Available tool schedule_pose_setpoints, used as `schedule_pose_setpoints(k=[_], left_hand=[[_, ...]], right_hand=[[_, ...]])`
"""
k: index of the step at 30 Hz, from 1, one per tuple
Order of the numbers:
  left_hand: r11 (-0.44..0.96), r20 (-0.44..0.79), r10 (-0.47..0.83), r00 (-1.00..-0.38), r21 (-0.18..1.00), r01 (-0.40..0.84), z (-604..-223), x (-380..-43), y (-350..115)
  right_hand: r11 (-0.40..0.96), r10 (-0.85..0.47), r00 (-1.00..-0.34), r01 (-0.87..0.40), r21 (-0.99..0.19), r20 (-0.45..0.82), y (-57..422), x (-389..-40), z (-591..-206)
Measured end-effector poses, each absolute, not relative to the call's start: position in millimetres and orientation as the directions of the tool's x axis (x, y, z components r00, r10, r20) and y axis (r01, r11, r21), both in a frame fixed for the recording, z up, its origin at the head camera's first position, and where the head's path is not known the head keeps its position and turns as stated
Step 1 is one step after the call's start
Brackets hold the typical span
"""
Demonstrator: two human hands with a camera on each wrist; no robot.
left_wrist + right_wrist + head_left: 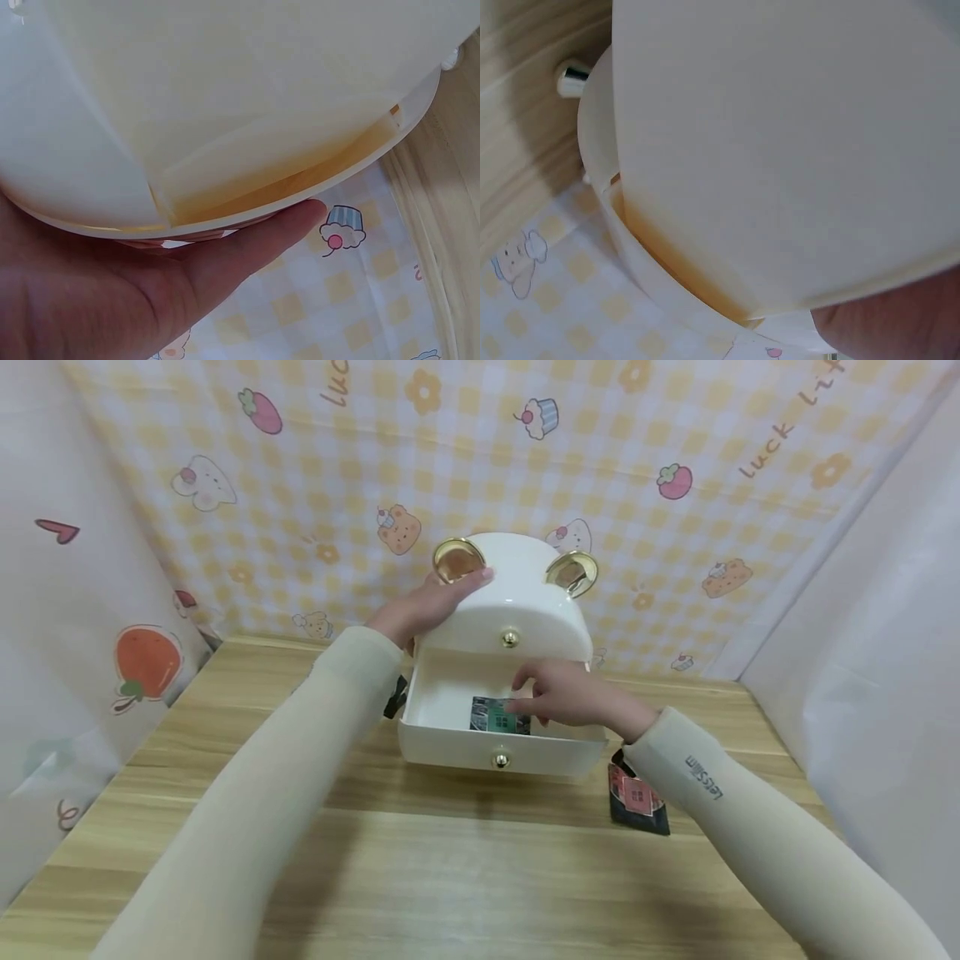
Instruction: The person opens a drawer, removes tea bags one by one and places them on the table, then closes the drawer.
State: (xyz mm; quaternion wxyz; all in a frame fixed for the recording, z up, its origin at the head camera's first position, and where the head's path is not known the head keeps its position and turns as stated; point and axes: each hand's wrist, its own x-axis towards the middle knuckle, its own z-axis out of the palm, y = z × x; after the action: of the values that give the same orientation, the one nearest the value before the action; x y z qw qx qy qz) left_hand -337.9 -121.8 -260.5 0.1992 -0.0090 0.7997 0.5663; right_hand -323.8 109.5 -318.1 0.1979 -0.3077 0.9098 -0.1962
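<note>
A white storage box (517,618) with gold ears stands against the back cloth, its lower drawer (450,745) pulled out. My left hand (423,607) rests on the box's upper left side by one ear, a straight digit lying across the shell. In the left wrist view the thumb (255,251) runs along the white rim; the other fingers are mostly hidden. Over the drawer's right half is my right hand (566,692), fingers loosely bent, the fingertips at the right end of a green-and-black packet (487,717). That packet lies inside near the drawer's front wall.
A red-and-black packet (637,797) lies on the wooden table (480,877) right of the drawer, partly under my right forearm. A dark item (394,697) shows left of the box. Patterned cloth (322,485) hangs behind, with white sheets at both sides.
</note>
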Motion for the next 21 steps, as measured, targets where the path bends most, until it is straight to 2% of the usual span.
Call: schedule_pose_setpoints(k=[7,21], left_hand=[[0.335,-0.329,0.213,-0.920,0.909,-0.248,-263,-342,-123],[0.363,-0.322,0.220,-0.921,0.903,-0.229,-256,-332,-122]], right_hand=[[0.754,-0.646,-0.708,-0.533,-0.383,-0.286,102,-330,-318],[0.794,-0.603,-0.704,-0.482,-0.370,-0.376,95,-338,-320]])
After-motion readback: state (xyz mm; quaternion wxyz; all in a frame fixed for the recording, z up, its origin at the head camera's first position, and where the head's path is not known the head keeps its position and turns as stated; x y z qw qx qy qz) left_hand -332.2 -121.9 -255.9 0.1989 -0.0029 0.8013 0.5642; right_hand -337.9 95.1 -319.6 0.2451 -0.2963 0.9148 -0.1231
